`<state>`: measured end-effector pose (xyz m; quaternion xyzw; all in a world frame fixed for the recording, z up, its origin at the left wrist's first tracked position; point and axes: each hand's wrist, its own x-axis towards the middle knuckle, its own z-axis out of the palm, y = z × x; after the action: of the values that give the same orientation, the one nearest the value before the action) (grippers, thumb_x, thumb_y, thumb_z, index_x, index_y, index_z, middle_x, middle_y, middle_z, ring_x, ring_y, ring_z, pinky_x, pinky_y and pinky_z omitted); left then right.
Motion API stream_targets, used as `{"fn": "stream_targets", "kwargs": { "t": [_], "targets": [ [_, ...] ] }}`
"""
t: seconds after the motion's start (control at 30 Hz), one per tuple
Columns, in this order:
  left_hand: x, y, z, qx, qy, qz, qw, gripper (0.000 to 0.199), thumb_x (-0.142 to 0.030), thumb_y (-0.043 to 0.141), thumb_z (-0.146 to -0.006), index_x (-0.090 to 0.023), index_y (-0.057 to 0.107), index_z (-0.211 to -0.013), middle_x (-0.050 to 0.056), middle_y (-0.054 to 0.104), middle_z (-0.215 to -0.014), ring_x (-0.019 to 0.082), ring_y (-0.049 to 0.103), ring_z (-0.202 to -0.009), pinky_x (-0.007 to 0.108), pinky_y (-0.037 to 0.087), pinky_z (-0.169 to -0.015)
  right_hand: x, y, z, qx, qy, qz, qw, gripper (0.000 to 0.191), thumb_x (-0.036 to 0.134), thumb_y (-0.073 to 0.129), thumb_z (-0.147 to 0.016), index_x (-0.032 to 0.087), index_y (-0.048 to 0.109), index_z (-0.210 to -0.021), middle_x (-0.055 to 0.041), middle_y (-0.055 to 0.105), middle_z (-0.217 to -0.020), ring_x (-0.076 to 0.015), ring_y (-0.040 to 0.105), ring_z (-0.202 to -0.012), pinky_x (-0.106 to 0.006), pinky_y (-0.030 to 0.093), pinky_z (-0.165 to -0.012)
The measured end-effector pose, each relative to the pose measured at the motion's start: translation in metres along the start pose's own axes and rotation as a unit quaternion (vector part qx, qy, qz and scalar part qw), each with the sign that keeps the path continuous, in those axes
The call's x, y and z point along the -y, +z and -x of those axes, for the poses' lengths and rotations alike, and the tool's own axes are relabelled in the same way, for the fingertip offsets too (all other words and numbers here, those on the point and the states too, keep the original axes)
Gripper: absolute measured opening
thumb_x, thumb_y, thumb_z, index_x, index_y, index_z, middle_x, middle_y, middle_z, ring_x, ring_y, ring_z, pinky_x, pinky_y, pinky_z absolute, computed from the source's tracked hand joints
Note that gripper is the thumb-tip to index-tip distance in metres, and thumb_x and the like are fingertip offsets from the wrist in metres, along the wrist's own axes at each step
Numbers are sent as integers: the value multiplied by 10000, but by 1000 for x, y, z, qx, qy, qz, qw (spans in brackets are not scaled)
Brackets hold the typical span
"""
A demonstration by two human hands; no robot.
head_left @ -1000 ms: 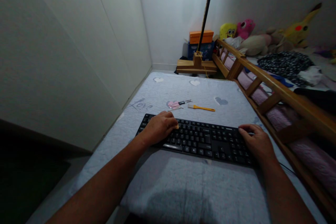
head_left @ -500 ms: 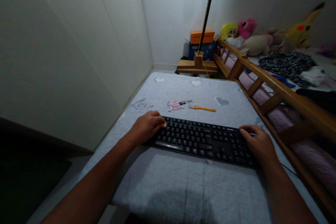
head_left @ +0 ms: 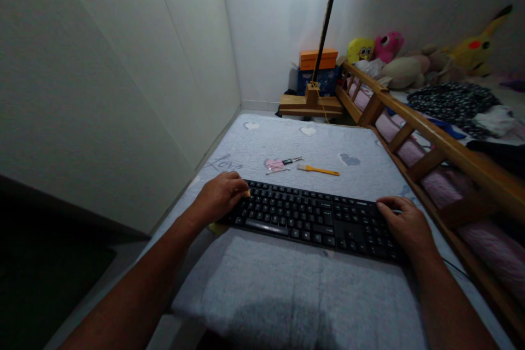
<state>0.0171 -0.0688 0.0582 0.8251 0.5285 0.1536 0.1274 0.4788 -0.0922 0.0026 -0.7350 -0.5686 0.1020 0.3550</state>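
A black keyboard (head_left: 287, 213) lies across the quilted cover, its keys facing up. At its left end my left hand (head_left: 221, 194) is closed, with a small orange-tan piece (head_left: 246, 193) showing at the fingertips; its kind is unclear, and the fingers hide most of it. My right hand (head_left: 406, 224) grips the keyboard's right end, thumb on the top edge and the other fingers partly hidden. Beyond the keyboard lie a yellow-handled brush (head_left: 318, 170), a tool with a black grip (head_left: 287, 161) and thin white sticks resembling cotton swabs (head_left: 278, 170).
A yellowish patch (head_left: 217, 228) shows by the keyboard's left corner. White cabinet doors (head_left: 123, 65) rise on the left. A wooden bed rail (head_left: 435, 131) runs along the right, with plush toys beyond. A wooden stand (head_left: 311, 101) and boxes (head_left: 318, 59) are at the back.
My left hand has slid left along the keyboard's left end, uncovering more keys. The right hand keeps its hold, and the whole view has shifted slightly.
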Motion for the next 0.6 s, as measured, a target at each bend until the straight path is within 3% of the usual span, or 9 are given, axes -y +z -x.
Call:
{"fn": "stream_targets", "kwargs": {
  "t": [0.2,0.33,0.47,0.6],
  "targets": [
    [-45,18,-28,-24,74,48,996,116,-200,648,-932,-215,761,-914,45,705,-983,189,641,-949,295,488,-837,-5,1,-2,1,-5,2,1000,342,521,561,-711,227,712,-795,-85,699,-936,-259,657,-854,-424,510,-872],
    [-66,37,-43,-10,110,24,994,122,-189,644,-932,-207,764,-918,53,705,-978,208,631,-988,310,490,-873,-5,0,-2,-2,-6,-3,1000,333,518,559,-704,231,709,-779,-91,703,-929,-268,658,-879,-426,507,-877],
    [-69,43,-44,6,110,5,994,150,-191,623,-940,-212,771,-946,59,700,-981,210,627,-970,314,493,-864,-3,0,-1,-5,-5,-1,1000,326,515,556,-702,232,704,-767,-93,707,-920,-270,658,-884,-422,508,-874],
    [-58,38,-38,6,91,-1,996,171,-189,598,-949,-216,767,-947,60,706,-999,212,626,-977,323,487,-871,-4,1,-2,-3,-7,1,1000,326,513,553,-706,229,703,-764,-91,707,-917,-260,658,-857,-411,512,-857]
  ]
}}
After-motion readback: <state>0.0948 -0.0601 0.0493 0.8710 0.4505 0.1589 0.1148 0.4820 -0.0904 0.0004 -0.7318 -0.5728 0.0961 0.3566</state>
